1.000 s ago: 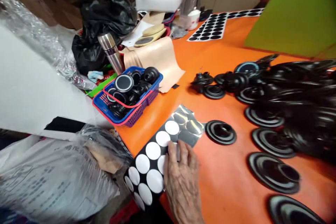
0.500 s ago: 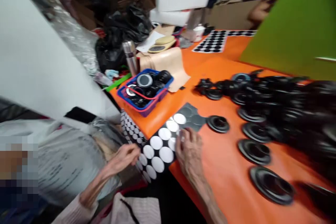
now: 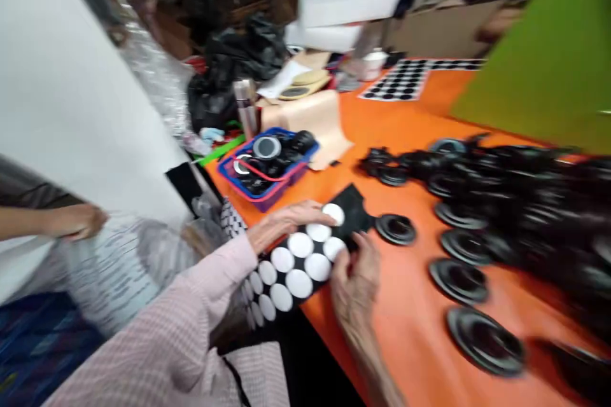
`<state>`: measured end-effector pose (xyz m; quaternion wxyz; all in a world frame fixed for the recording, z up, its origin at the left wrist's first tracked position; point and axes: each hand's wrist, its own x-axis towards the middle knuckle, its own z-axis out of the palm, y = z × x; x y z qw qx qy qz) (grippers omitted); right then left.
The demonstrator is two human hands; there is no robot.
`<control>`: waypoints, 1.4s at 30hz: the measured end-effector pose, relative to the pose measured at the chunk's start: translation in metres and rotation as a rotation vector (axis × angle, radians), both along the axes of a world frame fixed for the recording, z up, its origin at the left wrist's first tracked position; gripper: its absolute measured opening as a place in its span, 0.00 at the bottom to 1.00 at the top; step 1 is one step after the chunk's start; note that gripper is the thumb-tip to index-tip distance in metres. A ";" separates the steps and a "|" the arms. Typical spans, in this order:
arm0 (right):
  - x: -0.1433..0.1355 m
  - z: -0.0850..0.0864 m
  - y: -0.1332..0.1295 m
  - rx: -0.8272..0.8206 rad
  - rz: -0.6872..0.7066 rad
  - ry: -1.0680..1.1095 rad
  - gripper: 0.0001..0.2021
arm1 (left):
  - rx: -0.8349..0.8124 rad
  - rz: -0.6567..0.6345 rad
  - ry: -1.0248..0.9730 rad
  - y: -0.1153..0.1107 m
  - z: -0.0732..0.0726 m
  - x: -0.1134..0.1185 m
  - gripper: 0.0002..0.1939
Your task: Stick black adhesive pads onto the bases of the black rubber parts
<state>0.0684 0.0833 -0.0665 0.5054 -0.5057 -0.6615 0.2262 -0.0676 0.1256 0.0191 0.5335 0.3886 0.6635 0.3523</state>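
The left hand (image 3: 298, 215) has just come over onto the black sheet with white circles (image 3: 352, 206), so both hands are now at its upper part, which seems to steady it. The left hand lies flat with its fingers stretched out, the fingertips at the uppermost circle, not clenched. The right hand (image 3: 356, 276) is at the sheet's right edge, half open with fingers bent and thumb apart; whether it pinches anything thin, I cannot tell.

The sheet lies on the orange table (image 3: 410, 311), its lower end bending down over the edge. At least 11 white circles show clearly on it, with more slanting away lower down. Just beyond its right corner sits 1 round black disc with a raised middle (image 3: 395, 229). Farther right, 4 more black discs (image 3: 485, 340) form a row beside a heaped pile of glossy black parts (image 3: 506, 197), too blurred to count.

There is 1 blue and purple plastic basket (image 3: 285, 186), holding black parts, 2 with pale ringed faces. Off to the left, 1 co-worker's hand (image 3: 84, 219) is at a large white printed bag (image 3: 136, 267).
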 end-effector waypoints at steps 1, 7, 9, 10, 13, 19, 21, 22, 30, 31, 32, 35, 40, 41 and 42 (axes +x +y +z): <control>-0.002 0.001 0.000 -0.014 -0.015 0.028 0.20 | -0.015 -0.049 -0.043 0.003 -0.003 -0.005 0.09; -0.001 0.003 0.001 -0.068 -0.101 0.094 0.18 | -0.030 -0.196 -0.266 0.008 -0.021 -0.010 0.24; 0.000 0.006 0.000 -0.078 -0.085 0.122 0.18 | -0.013 -0.196 -0.342 0.005 -0.023 -0.009 0.25; 0.000 0.007 0.000 -0.087 -0.079 0.141 0.17 | -0.006 -0.195 -0.377 0.004 -0.024 -0.009 0.25; -0.001 0.012 0.001 -0.135 -0.069 0.214 0.16 | -0.001 -0.213 -0.409 0.002 -0.023 -0.010 0.24; 0.000 0.019 0.009 -0.185 -0.083 0.274 0.12 | 0.053 -0.293 -0.279 0.003 -0.017 -0.014 0.25; 0.010 0.021 0.012 -0.226 -0.199 0.306 0.14 | 0.097 -0.279 -0.165 0.006 -0.016 -0.015 0.26; 0.016 0.023 0.012 -0.246 -0.254 0.313 0.15 | 0.128 -0.259 -0.057 0.007 -0.015 -0.016 0.25; 0.040 0.024 -0.022 -0.181 -0.146 0.214 0.13 | 0.381 -0.107 0.818 -0.015 -0.002 0.013 0.12; 0.037 0.023 -0.027 -0.127 -0.137 0.177 0.12 | 0.314 -0.204 0.655 -0.020 -0.001 0.018 0.15; 0.034 0.022 -0.031 -0.079 -0.117 0.151 0.11 | 0.222 -0.302 0.448 -0.024 0.000 0.022 0.18; 0.028 0.023 -0.038 -0.047 -0.010 0.171 0.12 | 0.027 -0.392 -0.022 -0.030 -0.001 0.028 0.19; 0.039 0.037 -0.032 -0.423 -0.066 0.502 0.13 | 0.086 -0.459 -0.010 -0.024 0.010 0.039 0.12; 0.044 0.040 -0.029 -0.445 -0.105 0.546 0.14 | 0.114 -0.519 0.089 -0.020 0.014 0.044 0.11; 0.049 0.043 -0.025 -0.439 -0.149 0.578 0.15 | 0.170 -0.536 0.222 -0.014 0.017 0.051 0.11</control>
